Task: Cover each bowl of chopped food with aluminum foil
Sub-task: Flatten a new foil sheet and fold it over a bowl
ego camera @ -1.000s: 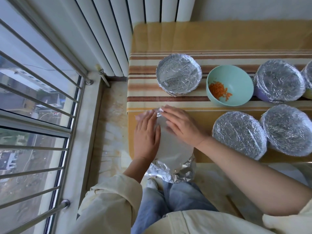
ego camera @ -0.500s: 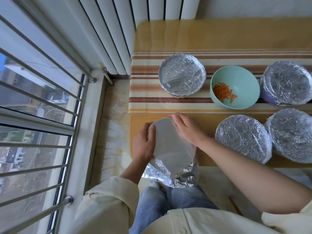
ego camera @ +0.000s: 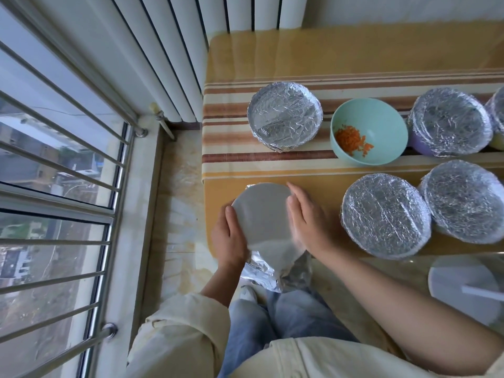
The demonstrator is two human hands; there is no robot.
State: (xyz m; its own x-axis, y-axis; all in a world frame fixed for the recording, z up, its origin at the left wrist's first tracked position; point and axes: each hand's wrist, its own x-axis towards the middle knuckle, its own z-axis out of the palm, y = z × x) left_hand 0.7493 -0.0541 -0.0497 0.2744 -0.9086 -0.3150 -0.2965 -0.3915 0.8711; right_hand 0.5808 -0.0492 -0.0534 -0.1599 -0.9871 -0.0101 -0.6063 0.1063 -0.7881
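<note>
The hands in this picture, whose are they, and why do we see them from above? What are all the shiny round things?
The camera sits on a person's head and looks down, so you see that person's own arms. The left hand and right hand hold a round dish upside down at the table's edge, with crinkly foil showing underneath it. The shiny things are bowls already covered in foil, like the nearest covered bowl. One green bowl of chopped orange food is still open. At the left is a window.
</note>
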